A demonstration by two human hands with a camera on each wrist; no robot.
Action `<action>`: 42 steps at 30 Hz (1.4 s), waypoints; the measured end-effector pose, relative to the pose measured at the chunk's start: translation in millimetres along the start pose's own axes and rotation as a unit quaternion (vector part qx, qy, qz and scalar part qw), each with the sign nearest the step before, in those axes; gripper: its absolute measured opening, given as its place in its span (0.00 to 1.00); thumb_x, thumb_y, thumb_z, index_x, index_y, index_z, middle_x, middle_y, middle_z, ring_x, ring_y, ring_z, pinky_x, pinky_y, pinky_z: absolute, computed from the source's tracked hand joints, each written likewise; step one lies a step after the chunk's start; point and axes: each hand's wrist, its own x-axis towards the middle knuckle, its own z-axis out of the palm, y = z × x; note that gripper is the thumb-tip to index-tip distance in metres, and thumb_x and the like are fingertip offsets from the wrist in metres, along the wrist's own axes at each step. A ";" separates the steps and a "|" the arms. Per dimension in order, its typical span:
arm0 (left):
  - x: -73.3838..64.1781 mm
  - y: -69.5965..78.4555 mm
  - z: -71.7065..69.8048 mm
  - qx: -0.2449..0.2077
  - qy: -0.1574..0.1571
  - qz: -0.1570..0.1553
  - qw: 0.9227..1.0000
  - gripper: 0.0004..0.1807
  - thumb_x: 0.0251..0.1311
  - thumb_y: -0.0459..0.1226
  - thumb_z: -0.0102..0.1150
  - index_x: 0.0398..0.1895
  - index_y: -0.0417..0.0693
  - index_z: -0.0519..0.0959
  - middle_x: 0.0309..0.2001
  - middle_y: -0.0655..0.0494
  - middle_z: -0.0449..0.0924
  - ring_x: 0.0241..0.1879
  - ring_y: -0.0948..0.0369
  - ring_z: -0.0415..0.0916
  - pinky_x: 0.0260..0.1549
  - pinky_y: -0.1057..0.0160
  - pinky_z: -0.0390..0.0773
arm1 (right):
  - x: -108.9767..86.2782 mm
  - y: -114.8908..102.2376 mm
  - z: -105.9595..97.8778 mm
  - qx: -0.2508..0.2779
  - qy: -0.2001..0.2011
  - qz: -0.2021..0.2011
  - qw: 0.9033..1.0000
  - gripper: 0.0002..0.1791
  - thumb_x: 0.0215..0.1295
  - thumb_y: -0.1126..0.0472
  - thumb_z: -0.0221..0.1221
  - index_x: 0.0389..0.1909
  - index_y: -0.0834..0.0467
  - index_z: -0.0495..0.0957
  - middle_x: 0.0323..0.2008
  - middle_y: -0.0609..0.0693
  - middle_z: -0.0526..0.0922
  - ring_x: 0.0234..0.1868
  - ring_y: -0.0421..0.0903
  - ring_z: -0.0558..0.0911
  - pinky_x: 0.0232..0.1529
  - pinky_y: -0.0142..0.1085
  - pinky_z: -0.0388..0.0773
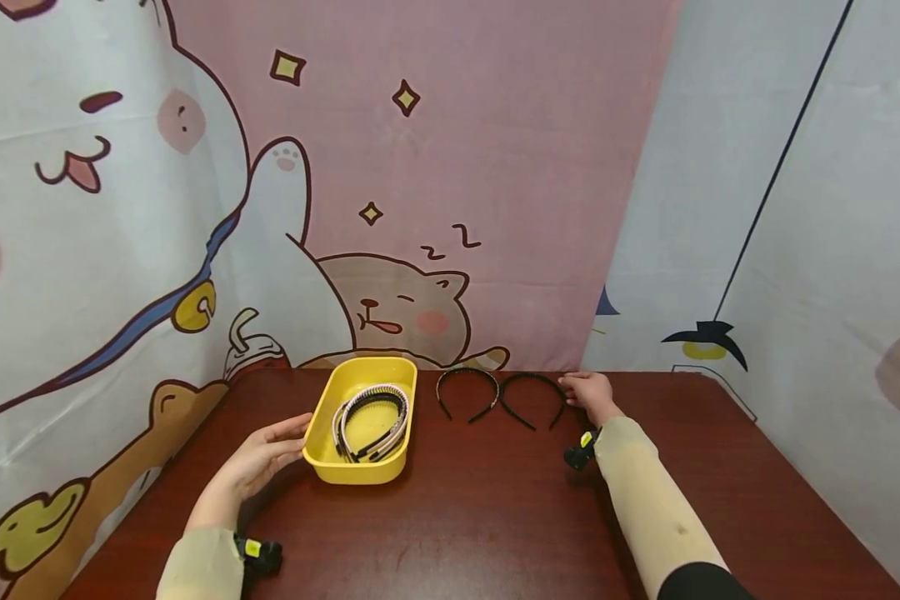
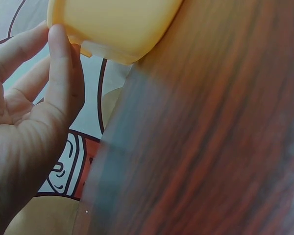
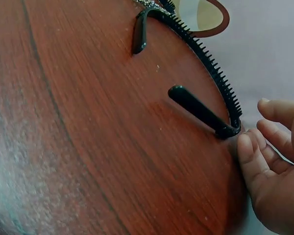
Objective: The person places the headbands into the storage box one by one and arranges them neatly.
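Observation:
My left hand point(image 1: 266, 454) touches the left side of a yellow plastic basket point(image 1: 356, 473), its fingertips and thumb at the rim. In the left wrist view, the fairly straight fingers and thumb meet the edge of the basket point(image 2: 112, 29). Several headbands point(image 1: 371, 421), black and pale pink, lie inside it. My right hand point(image 1: 591, 393) is beside the right side of a black toothed headband point(image 1: 532, 375) on the table. In the right wrist view, its thumb and fingertips are right at the bend of that headband point(image 3: 220, 88), with the index finger spread away.
A second dark headband point(image 1: 468, 370) with a glittery band lies just left of the black one, near the back edge of the brown wooden table point(image 1: 487, 508). A cartoon-printed cloth point(image 1: 495, 183) hangs close behind the table and along its sides.

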 end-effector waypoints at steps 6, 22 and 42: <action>-0.5 0.2 -0.1 0.000 0.004 0.001 1.000 0.34 0.64 0.26 0.55 0.71 0.29 0.55 0.61 0.40 0.70 0.52 0.56 0.77 0.49 0.63 0.78 | 0.2 1.1 1.9 -0.002 0.001 0.002 1.000 0.24 0.63 0.64 0.62 0.58 0.72 0.73 0.30 0.47 0.81 0.25 0.40 0.80 0.29 0.30 0.81; -0.9 -1.5 0.1 -0.005 -0.011 0.007 1.000 0.35 0.64 0.26 0.55 0.72 0.28 0.53 0.59 0.43 0.72 0.50 0.58 0.78 0.49 0.63 0.78 | -3.6 2.3 3.2 -0.164 0.007 -0.036 0.986 0.18 0.57 0.56 0.67 0.43 0.66 0.85 0.41 0.59 0.85 0.23 0.41 0.82 0.29 0.34 0.81; -2.7 1.0 0.0 -0.016 -0.014 0.020 1.000 0.35 0.64 0.26 0.55 0.71 0.27 0.53 0.58 0.46 0.73 0.52 0.57 0.77 0.49 0.62 0.78 | -8.2 -3.4 5.0 -0.191 0.027 -0.050 0.980 0.14 0.52 0.56 0.69 0.33 0.63 0.88 0.25 0.52 0.86 0.20 0.42 0.81 0.26 0.33 0.76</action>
